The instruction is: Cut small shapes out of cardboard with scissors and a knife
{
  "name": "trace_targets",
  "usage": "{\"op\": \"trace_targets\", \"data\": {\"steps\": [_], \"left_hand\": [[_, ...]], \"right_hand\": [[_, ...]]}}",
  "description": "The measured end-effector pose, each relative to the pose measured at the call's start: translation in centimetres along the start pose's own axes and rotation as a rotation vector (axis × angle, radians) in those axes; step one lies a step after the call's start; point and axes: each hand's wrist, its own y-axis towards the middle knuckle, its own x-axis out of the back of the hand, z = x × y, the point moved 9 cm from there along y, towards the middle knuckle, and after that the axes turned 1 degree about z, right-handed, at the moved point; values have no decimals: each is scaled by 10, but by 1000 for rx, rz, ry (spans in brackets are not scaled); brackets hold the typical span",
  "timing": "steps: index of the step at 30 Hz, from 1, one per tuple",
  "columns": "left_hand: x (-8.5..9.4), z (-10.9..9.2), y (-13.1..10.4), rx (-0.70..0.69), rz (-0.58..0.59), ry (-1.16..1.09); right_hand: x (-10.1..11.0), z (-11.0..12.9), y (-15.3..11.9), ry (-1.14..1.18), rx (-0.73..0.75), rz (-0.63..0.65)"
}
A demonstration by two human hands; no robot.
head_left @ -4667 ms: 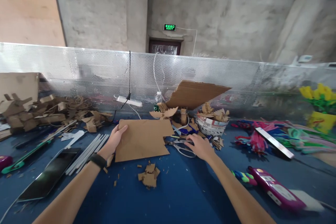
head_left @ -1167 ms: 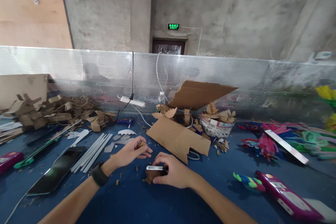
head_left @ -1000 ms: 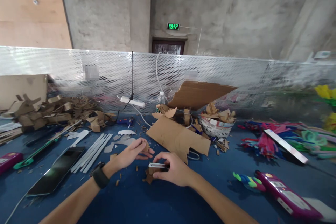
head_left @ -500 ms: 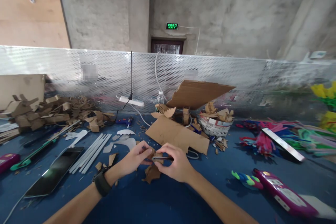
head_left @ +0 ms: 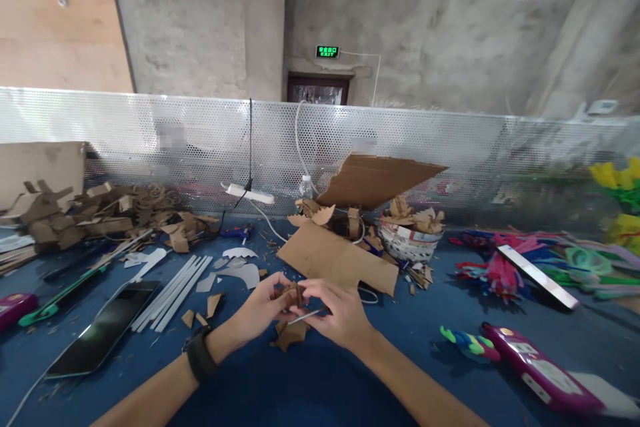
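Fingers [head_left: 286, 300] around half-hidden cardboard [head_left: 299, 296]

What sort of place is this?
Probably a craft workshop. There's a heap of cardboard scraps on the blue table, some white sticks lying side by side, and the left hand holds a small brown piece.

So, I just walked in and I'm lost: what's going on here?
Over the blue table, a person's left hand and right hand hold a small cardboard piece between them; the right hand also holds a slim tool. Cardboard scraps lie below the hands, and a notched cardboard sheet lies beyond them.
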Motion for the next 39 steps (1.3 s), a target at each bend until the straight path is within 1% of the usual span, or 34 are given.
{"op": "trace_targets", "data": {"steps": [2,4,7,9,12,15,19,22,27,30,36,39], "left_hand": [[-4,3,0,3,13,-28],[-8,6,0,21,32,-89],[-14,9,-1,64,71,-233],[-15,8,-3,76,77,-300],[-17,5,-5,90,94,-360],[-22,2,-8,99,143,-399],[-24,2,-10,97,178,-417],[-22,4,-10,92,181,-397],[-15,5,-7,75,149,-330],[-11,6,-6,72,149,-275],[-10,10,-5,119,174,-259],[-10,12,-6,145,166,-287]], "right_hand": [[-4,2,1,-10,26,45],[-5,0,2,-23,13,60],[-2,-5,2,-37,-38,32],[1,-7,2,-29,-70,5],[3,-11,1,0,-125,-22],[6,-13,2,44,-170,-50],[8,-12,3,127,-185,-65],[7,-12,3,158,-188,-56],[-2,-13,4,211,-210,21],[-2,-11,6,273,-201,40],[2,-3,10,398,-133,41],[0,-7,9,443,-173,24]]}}
